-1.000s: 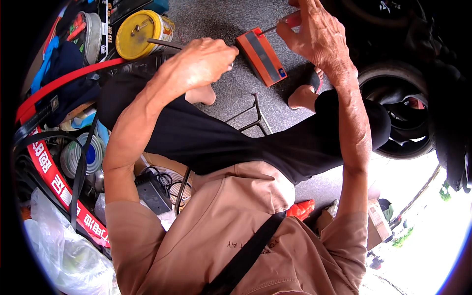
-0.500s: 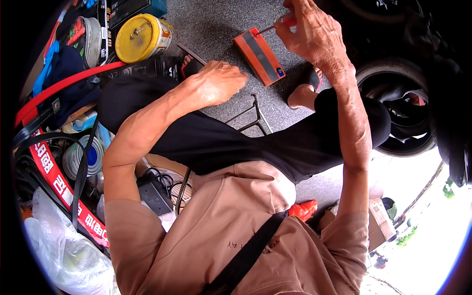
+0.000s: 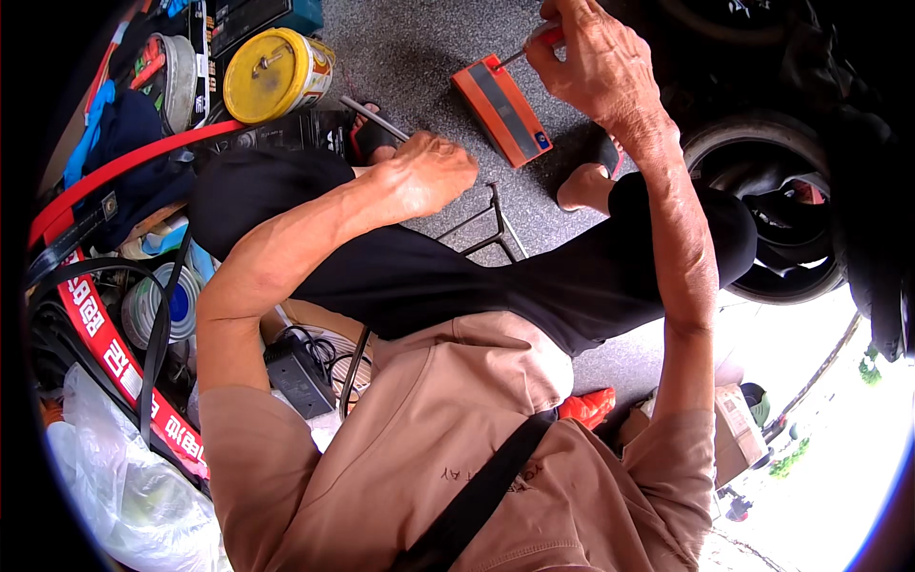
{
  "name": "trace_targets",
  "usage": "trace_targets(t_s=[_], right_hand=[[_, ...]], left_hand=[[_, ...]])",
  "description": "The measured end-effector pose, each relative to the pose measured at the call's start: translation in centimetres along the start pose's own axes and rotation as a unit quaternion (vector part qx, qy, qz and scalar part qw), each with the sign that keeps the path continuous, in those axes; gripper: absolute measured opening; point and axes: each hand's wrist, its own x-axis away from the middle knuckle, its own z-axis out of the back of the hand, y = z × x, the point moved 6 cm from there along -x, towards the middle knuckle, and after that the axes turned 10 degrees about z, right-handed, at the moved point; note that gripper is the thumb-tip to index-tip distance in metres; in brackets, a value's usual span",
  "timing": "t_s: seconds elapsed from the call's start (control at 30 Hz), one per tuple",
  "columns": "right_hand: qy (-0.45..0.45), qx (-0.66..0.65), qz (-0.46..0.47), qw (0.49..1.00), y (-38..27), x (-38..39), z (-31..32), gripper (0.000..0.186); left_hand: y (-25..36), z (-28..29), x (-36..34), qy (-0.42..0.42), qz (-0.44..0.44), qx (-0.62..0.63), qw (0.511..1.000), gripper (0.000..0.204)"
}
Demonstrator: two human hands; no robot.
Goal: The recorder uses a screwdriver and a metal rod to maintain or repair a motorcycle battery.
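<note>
My left hand [image 3: 429, 174] is closed round a grey metal rod [image 3: 375, 117], which sticks out toward the far left above my foot; its other end is hidden in my fist. At the far right, my right hand [image 3: 605, 71] is closed on a red-handled screwdriver [image 3: 516, 57], its thin dark shaft pointing left. The shaft's tip meets or overlaps the far end of an orange box with a grey stripe [image 3: 502, 110]; I cannot tell whether they touch. That box lies on the grey floor between my hands. Nearer me stands a thin black metal frame [image 3: 488, 229].
A yellow-lidded bucket [image 3: 267, 76] stands at the far left, with a red strap [image 3: 143, 167] and clutter beside it. Tyres [image 3: 762, 143] lie to the right. A black power adapter [image 3: 297, 374] and a cardboard box [image 3: 739, 434] are near my sides.
The metal rod in my left hand has swung so that more of it shows, as the wrist turned slightly. My right hand has shifted a little to the left with the screwdriver.
</note>
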Motion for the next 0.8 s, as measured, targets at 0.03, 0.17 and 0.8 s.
trace_targets(t_s=[0.03,0.17,0.8], right_hand=[[0.009,-0.008,-0.005,1.000,0.0,0.0,0.0,0.024],[-0.111,0.020,-0.128,0.985,1.0,0.5,-1.0,0.025],[-0.032,0.025,-0.048,0.998,0.5,0.4,-0.3,0.021]], left_hand=[[0.2,0.0,0.0,-0.007,-0.003,0.000,1.000,0.023],[0.9,-0.2,0.0,-0.029,-0.014,0.013,0.999,0.022],[0.7,-0.6,-0.3,-0.037,-0.016,-0.017,0.999,0.021]])
